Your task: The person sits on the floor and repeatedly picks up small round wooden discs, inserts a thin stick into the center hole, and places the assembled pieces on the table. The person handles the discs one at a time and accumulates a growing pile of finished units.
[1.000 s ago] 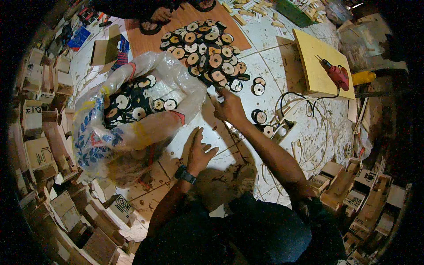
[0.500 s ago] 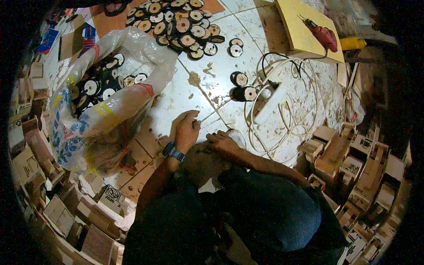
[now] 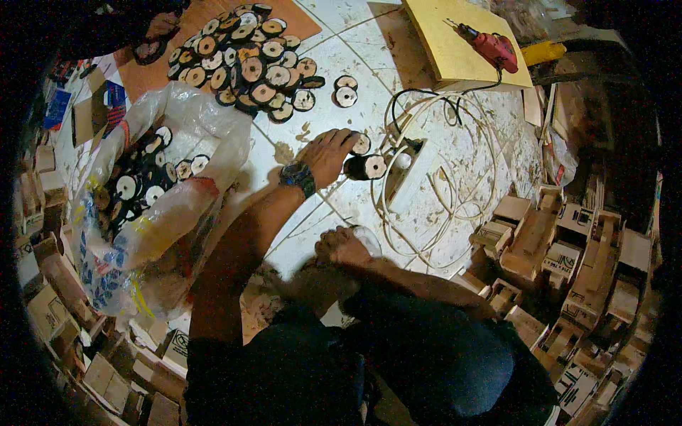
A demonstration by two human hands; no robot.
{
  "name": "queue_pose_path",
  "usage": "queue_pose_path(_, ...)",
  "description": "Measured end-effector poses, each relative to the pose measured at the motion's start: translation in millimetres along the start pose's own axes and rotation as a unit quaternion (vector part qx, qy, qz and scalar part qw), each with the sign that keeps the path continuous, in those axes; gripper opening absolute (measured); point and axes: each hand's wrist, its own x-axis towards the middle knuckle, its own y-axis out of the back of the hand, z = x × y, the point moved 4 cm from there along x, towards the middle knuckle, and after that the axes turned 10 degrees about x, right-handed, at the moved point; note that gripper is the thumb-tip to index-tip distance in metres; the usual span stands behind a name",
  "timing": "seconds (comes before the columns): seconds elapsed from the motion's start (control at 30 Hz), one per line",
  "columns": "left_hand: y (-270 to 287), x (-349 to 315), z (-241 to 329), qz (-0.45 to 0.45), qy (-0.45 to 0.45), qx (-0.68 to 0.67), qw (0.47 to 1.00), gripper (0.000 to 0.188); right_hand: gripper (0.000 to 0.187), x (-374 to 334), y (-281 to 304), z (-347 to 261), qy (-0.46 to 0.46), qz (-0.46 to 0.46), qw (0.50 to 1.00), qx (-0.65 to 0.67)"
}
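Note:
My left hand (image 3: 328, 157), with a watch (image 3: 297, 177) on its wrist, reaches forward over the floor. Its fingers curl against the near-left side of a black-rimmed round disc (image 3: 361, 144) with a pale face; the thumb is hidden. Just beside that disc lies a short black roll (image 3: 369, 167) of the same kind, its pale end showing a centre hole. Closer to my body, my right hand (image 3: 342, 247) is closed in a loose fist by a pale round object (image 3: 367, 240). What it grips, if anything, cannot be made out.
A heap of similar discs (image 3: 252, 69) lies at the far left; a clear plastic bag (image 3: 202, 213) holds more. Looped cable (image 3: 455, 206) surrounds a white power strip (image 3: 412, 177). A red drill (image 3: 490, 50) rests on a yellow box (image 3: 433, 42). Another person's hand (image 3: 163, 25) appears far left.
My left hand has moved forward and right from the bare floor to the disc. The right hand stays closed near the pale round object. The view has shifted, and another person's hand now shows.

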Motion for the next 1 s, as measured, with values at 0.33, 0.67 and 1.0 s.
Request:
queue_pose_path(0.33, -18.8, 34.1, -14.9, -0.020, -0.046, 0.035, 0.998, 0.049, 0.030, -7.8, -24.1, 3.8, 0.000, -0.051, 0.999, 0.010)
queue_pose_path(0.67, 9.1, -126.3, -5.6, 0.063, 0.275, -0.869, 0.407, 0.028, 0.026, 10.8, 58.3, 11.2, -0.121, 0.103, 0.900, 0.405)
queue_pose_path(1.0, 16.6, -169.4, -4.1, 0.143, 0.281, -0.890, 0.329, 0.031, 0.022, 45.6, 94.1, 2.3, -0.205, 0.210, 0.706, 0.645)
